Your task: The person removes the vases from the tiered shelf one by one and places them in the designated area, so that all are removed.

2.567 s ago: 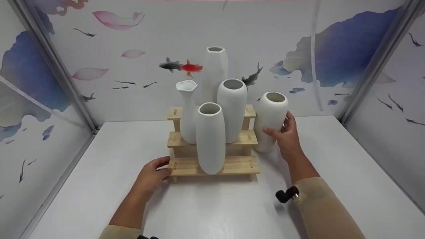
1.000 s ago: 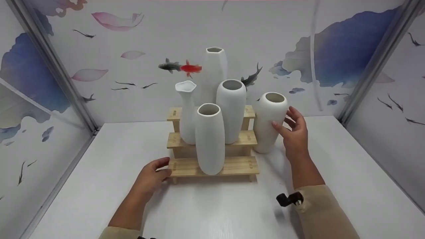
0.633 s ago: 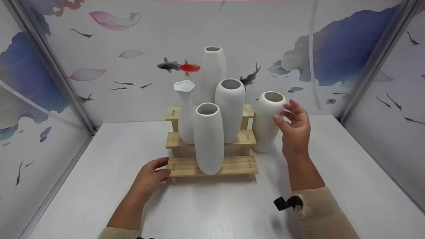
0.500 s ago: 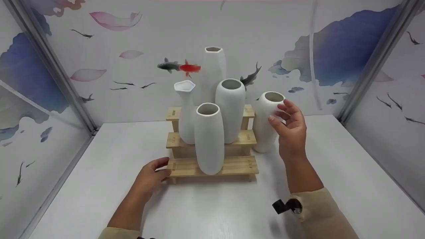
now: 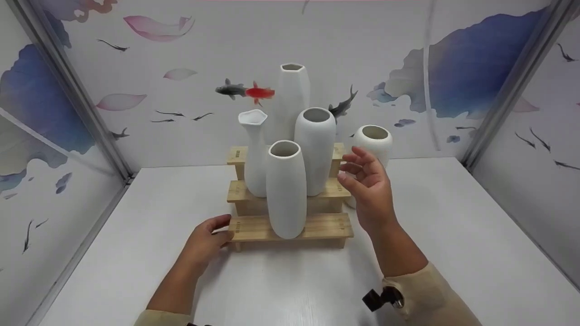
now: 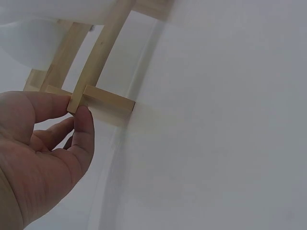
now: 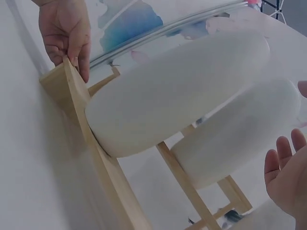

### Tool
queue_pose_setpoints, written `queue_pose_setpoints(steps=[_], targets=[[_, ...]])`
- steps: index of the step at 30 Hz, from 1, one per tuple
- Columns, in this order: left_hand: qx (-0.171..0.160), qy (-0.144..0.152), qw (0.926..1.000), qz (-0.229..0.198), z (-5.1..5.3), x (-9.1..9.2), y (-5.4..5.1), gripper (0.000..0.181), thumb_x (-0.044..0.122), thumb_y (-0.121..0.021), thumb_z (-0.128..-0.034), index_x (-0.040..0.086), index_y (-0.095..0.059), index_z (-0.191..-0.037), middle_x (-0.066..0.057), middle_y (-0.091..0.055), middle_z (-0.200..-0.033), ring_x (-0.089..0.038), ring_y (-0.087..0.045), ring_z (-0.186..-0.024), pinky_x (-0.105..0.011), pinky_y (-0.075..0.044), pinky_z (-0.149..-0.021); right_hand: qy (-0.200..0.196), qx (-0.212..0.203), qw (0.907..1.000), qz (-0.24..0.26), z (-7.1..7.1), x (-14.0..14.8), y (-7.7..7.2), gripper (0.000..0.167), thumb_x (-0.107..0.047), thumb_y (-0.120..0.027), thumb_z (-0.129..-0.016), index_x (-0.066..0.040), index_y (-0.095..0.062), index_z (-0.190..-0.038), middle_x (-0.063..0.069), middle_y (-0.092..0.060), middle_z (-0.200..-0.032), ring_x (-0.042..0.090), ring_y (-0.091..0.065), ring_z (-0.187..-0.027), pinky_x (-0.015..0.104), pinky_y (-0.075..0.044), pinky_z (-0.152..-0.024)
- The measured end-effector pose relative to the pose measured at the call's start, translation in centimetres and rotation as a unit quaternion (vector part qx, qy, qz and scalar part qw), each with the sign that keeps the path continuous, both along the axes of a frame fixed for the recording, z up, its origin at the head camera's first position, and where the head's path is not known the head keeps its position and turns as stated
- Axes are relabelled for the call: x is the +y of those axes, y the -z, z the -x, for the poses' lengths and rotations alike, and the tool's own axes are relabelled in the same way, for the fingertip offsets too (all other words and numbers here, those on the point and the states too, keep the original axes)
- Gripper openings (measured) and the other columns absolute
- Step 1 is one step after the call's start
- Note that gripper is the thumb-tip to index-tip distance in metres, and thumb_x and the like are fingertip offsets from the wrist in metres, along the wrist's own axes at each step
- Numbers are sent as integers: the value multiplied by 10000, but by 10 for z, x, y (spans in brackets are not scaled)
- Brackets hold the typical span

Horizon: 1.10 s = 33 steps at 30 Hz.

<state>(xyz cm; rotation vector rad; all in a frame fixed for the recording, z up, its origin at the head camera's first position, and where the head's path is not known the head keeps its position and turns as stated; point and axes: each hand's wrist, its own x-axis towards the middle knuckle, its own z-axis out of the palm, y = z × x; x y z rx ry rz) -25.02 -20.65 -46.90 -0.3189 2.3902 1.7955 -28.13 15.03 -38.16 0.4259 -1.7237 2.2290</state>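
A three-step wooden stand (image 5: 326, 225) holds several white vases. One tall vase (image 5: 287, 194) is on the lowest step, a flared-neck vase (image 5: 256, 158) and a rounded vase (image 5: 316, 145) on the middle one, and a faceted vase (image 5: 293, 95) stands behind them. My left hand (image 5: 206, 240) pinches the left end of the lowest step; the left wrist view shows thumb and finger on the board's end (image 6: 79, 98). My right hand (image 5: 369, 190), fingers loosely bent, holds nothing beside the stand's right end. It partly hides another white vase (image 5: 374, 147) on the table.
The white table (image 5: 281, 280) carries the stand. Printed panels with fish and petals (image 5: 181, 117) rise behind and at both sides, with metal posts (image 5: 512, 86) at the corners. A black device (image 5: 383, 299) sits at my right sleeve.
My right hand has let go of the vase at the right and moved left and in front of it, near the stand. My left hand stays at the lowest step.
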Motion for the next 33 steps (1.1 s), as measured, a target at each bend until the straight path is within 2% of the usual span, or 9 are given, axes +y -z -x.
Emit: queue_pose_setpoints(steps=[6,16,25,33], targets=[[-17,-22,10000,-38,2,-1,1,538,107,-617,-1039,106,-524,-1569,-140,-507,-1633,-269,-663,-1340,-443,-551,-1136,-419,-115,9990,-76,-5,-13,5,622,4,-716,-926,-113,-507,-1500,107,-609,-1338,275,-625,-1249,308,-581,-1030],[-30,-18,10000,-82,1,-1,1,526,117,-629,-1038,118,-544,-1557,-125,-522,-1624,-243,-669,-1311,-426,-566,-1111,-1044,-274,9939,-230,-9,-30,17,629,10,-718,-926,-111,-504,-1505,87,-623,-1297,292,-630,-1222,330,-606,-1012],[133,47,9999,-95,0,-1,2,549,80,-617,-1027,77,-522,-1568,-165,-501,-1630,-268,-668,-1302,-391,-585,-1069,-1088,-368,9927,-356,-13,-37,22,632,26,-731,-915,-87,-508,-1496,104,-622,-1294,288,-626,-1220,293,-592,-990],[131,23,9999,-98,0,-1,2,547,102,-627,-1026,83,-529,-1564,-162,-509,-1626,-270,-661,-1318,-405,-581,-1082,-914,-402,9911,-878,-12,-42,28,633,-39,-801,-896,-136,-550,-1469,112,-637,-1330,299,-626,-1246,360,-562,-1022]])
